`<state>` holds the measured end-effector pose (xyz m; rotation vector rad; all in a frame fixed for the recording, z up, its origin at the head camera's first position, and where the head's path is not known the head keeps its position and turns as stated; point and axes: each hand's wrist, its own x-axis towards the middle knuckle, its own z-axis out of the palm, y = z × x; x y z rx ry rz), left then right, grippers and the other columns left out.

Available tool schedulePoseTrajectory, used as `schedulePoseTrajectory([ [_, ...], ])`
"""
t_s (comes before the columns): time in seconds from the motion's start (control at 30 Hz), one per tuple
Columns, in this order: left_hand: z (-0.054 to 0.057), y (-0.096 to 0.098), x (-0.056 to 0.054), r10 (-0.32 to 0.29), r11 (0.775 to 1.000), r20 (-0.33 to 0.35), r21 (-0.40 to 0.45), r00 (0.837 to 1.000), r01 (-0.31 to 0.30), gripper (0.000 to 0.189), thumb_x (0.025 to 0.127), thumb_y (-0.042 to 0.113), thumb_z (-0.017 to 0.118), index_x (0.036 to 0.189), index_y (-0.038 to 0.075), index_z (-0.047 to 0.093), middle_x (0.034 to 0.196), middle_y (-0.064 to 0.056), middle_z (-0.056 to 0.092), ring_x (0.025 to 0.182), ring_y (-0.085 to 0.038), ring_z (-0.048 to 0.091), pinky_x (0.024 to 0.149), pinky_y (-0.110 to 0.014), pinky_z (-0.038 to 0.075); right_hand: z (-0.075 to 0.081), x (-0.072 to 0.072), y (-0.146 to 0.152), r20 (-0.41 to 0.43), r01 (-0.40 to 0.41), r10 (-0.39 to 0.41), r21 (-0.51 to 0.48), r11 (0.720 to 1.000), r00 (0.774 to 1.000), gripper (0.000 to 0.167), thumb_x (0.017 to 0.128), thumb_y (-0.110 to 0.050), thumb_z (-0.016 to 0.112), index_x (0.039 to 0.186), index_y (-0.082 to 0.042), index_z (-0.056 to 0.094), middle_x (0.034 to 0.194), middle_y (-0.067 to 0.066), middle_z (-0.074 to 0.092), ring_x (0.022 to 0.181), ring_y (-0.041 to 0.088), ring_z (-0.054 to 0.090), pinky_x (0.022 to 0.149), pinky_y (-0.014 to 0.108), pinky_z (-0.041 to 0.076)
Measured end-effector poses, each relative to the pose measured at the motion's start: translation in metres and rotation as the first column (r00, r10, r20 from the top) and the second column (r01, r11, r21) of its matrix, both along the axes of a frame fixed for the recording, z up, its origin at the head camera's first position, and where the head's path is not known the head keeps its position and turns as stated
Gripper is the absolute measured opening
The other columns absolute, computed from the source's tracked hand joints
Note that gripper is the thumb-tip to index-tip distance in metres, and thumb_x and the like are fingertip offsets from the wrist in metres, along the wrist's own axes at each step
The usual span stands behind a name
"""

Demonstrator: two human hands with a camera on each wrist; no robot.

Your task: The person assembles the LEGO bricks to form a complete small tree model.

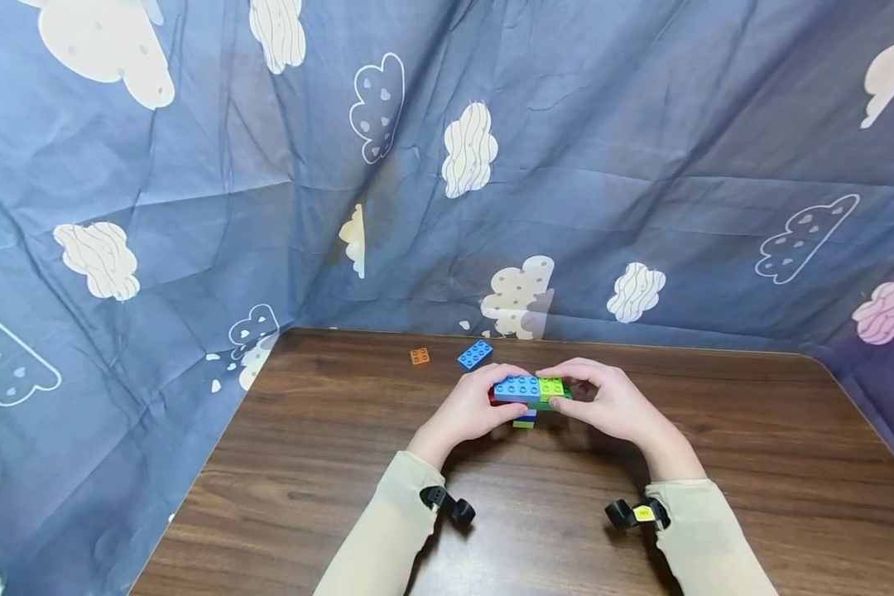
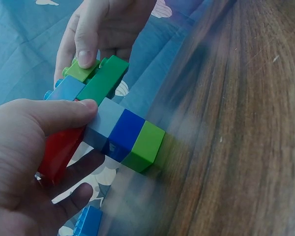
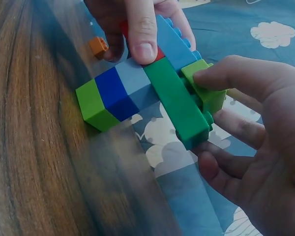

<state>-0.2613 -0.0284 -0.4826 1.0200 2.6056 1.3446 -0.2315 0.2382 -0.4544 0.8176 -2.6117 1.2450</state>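
My left hand (image 1: pixel 471 407) grips a toy-brick build, its thumb on the near side over the joint of a red brick (image 2: pixel 64 150) and a green brick (image 3: pixel 179 101). A column of pale blue (image 2: pixel 104 119), dark blue (image 2: pixel 124 130) and lime (image 2: pixel 147 145) bricks stands under these two. On top sit a long light blue brick (image 1: pixel 516 389) and a small lime brick (image 1: pixel 551 388). My right hand (image 1: pixel 603 403) pinches that small lime brick between thumb and fingers, at the green brick's right part. Whether the column's foot touches the table cannot be told.
An orange brick (image 1: pixel 420 356) and a blue brick (image 1: pixel 475 354) lie on the brown wooden table (image 1: pixel 328 463) behind the build, towards its back edge. A blue cloud-patterned cloth (image 1: pixel 417 248) hangs behind and to the sides.
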Motion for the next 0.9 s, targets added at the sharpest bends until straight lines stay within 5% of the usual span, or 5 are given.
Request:
schedulePoseTrajectory([
  [0.53, 0.0, 0.0, 0.002, 0.006, 1.0, 0.027, 0.011, 1.0, -0.006, 0.043, 0.099, 0.027, 0.085, 0.139, 0.026, 0.069, 0.138, 0.005, 0.069, 0.118, -0.011, 0.063, 0.105, -0.032, 0.053, -0.01, -0.003, 0.006, 0.243, 0.012, 0.009, -0.086, 0.996, 0.97, 0.035, 0.105, -0.025, 0.077, 0.14, -0.022, 0.074, 0.136, 0.005, 0.073, 0.107, 0.028, 0.067, 0.088, 0.035, 0.058],
  [0.9, -0.002, 0.001, 0.0, 0.003, 1.0, 0.03, 0.012, 1.0, -0.003, 0.043, 0.098, 0.025, 0.085, 0.138, 0.026, 0.069, 0.138, 0.007, 0.068, 0.117, -0.009, 0.063, 0.105, -0.031, 0.053, -0.019, -0.005, 0.006, 0.299, 0.0, 0.055, -0.18, 0.984, 0.953, 0.035, 0.105, -0.02, 0.077, 0.139, -0.016, 0.073, 0.133, 0.011, 0.071, 0.102, 0.03, 0.07, 0.083, 0.038, 0.063],
])
